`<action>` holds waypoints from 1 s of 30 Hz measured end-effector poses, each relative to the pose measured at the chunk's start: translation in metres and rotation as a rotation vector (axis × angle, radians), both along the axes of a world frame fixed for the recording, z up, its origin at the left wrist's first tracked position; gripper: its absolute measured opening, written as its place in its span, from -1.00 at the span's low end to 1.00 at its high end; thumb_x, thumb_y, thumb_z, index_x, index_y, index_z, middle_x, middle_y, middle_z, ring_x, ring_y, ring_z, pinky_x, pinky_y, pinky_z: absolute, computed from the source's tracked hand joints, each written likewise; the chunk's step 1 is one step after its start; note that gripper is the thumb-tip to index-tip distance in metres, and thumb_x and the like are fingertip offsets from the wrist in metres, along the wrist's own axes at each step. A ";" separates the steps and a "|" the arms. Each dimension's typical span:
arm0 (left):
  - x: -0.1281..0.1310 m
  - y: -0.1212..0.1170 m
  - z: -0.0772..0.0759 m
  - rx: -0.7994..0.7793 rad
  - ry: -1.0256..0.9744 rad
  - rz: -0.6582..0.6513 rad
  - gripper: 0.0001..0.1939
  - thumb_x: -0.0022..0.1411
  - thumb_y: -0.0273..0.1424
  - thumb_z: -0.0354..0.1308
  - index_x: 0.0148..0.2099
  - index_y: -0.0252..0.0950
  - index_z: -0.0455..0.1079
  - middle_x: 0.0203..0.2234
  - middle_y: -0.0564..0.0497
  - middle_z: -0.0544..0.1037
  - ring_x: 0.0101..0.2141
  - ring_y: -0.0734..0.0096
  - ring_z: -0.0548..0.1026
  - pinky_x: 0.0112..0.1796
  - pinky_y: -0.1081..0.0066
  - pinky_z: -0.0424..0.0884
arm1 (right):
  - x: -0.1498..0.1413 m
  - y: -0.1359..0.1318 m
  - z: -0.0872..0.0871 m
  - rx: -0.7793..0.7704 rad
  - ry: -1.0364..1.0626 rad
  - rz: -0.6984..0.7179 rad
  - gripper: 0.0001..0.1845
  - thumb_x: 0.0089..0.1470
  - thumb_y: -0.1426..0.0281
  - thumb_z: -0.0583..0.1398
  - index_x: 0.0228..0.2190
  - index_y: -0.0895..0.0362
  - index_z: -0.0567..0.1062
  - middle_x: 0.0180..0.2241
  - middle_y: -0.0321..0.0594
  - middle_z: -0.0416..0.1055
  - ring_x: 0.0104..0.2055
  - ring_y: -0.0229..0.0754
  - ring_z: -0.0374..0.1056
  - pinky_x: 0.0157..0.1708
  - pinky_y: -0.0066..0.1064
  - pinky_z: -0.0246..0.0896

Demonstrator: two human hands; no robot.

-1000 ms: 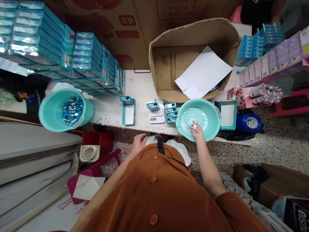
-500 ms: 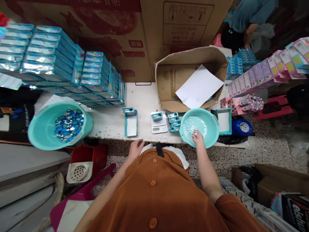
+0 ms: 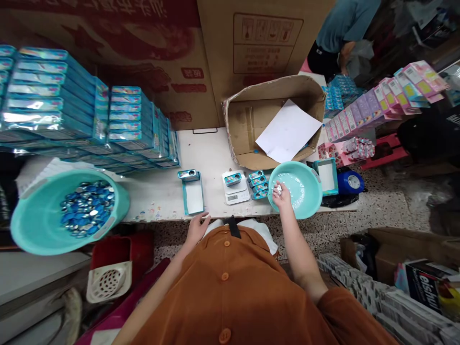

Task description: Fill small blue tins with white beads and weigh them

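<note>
My right hand [image 3: 281, 194] is cupped around small white pieces [image 3: 279, 189], over the left side of a turquoise basin [image 3: 312, 189]. More such pieces lie scattered on the basin's bottom. At the table's front edge rests my left hand [image 3: 197, 226], open and holding nothing, its fingers just below a shallow blue box tray [image 3: 194, 195]. One small blue box [image 3: 189, 175] lies across that tray's far end. Between my hands, another small blue box [image 3: 232, 179] sits on a white digital scale [image 3: 237, 197]. Several similar boxes [image 3: 258, 181] stand in a row between scale and basin.
A turquoise basin [image 3: 32, 215] of blue and silver gems stands left. Wrapped blue boxes [image 3: 53, 100] are stacked behind it. An open carton [image 3: 240, 120] holding a white sheet [image 3: 287, 129] is behind the scale. A person [image 3: 345, 28] works at the far right.
My right hand has moved left from the basin's middle towards its near left rim, with white pieces now showing in the fingers. The view has shifted slightly; my left hand stays at the table edge.
</note>
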State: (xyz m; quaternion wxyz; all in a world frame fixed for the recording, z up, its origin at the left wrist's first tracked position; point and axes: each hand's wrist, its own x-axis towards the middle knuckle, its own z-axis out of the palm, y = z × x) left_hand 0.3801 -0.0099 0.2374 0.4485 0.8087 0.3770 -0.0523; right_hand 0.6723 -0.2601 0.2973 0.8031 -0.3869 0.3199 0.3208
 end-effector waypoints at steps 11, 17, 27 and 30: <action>-0.024 0.025 -0.006 0.016 -0.047 0.028 -0.55 0.15 -0.07 0.00 -0.14 -0.32 0.45 -0.17 -0.18 0.56 -0.10 0.11 0.47 -0.02 0.13 0.34 | -0.003 0.145 -0.009 -0.018 -0.022 -0.022 -0.65 0.27 0.30 -0.09 -0.54 0.09 0.19 -0.68 -0.44 0.15 -0.75 -0.45 0.02 -0.85 -0.67 -0.19; -0.045 0.032 -0.005 -0.016 -0.025 0.105 -0.58 0.14 -0.10 0.01 -0.15 -0.29 0.45 -0.17 -0.16 0.56 -0.10 0.11 0.48 0.00 0.12 0.33 | 0.003 0.170 -0.020 -0.180 -0.135 -0.073 -0.64 0.27 0.26 -0.11 -0.53 0.08 0.23 -0.67 -0.41 0.21 -0.70 -0.40 0.16 -0.78 -0.62 0.00; -0.060 0.037 -0.003 -0.049 0.011 0.190 -0.54 0.12 -0.08 0.00 -0.14 -0.32 0.46 -0.17 -0.19 0.55 -0.10 0.07 0.47 -0.05 0.10 0.37 | -0.006 0.188 -0.026 -0.398 -0.306 -0.083 -0.51 0.18 -0.01 -0.04 -0.60 0.05 0.07 -0.70 -0.43 0.21 -0.63 -0.37 0.29 -0.60 -0.55 0.23; -0.061 0.038 -0.004 -0.057 0.002 0.216 -0.57 0.11 -0.09 0.01 -0.17 -0.31 0.46 -0.17 -0.17 0.56 -0.10 0.09 0.47 -0.06 0.12 0.38 | -0.007 0.191 -0.027 -0.454 -0.370 -0.072 -0.47 0.14 -0.08 -0.06 -0.60 0.05 0.06 -0.73 -0.45 0.15 -0.64 -0.35 0.27 -0.61 -0.54 0.22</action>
